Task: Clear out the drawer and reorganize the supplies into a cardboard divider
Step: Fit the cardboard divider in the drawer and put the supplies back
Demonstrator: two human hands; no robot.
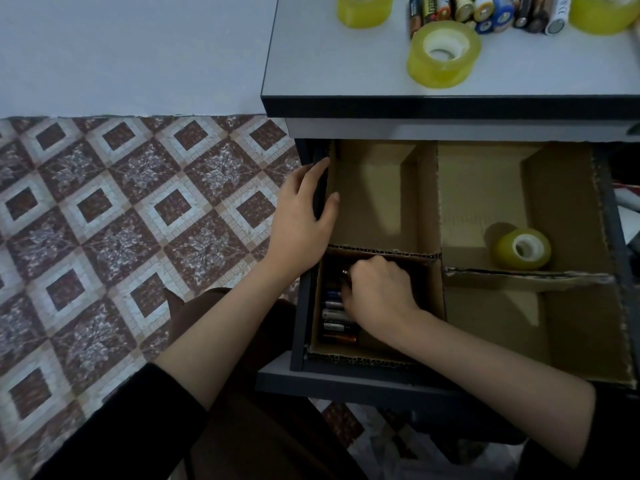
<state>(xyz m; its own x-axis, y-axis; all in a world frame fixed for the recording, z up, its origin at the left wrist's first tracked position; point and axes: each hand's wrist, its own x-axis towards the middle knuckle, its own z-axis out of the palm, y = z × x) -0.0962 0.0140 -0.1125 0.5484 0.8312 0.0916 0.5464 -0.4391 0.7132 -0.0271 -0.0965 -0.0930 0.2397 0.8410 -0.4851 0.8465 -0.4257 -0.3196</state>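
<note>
From the head camera, the drawer (300, 341) stands pulled out under the desk top (346, 71), with the cardboard divider (429, 202) set inside it as four compartments.

The left hand (304, 213) grips the drawer's left wall: the fingers lie along the outside of the dark rim and the thumb hooks over onto the cardboard.

The right hand (379, 294) reaches into the near-left compartment. Its fingers are curled down onto a row of batteries (334, 320), which lie side by side against the left wall, right under the fingertips. I cannot tell whether the fingers hold one.

A tape roll (523, 249) sits in the far-right compartment, well apart from both hands.

On the desk top are three more tape rolls (443, 53) and a pile of loose batteries (485, 12).
</note>
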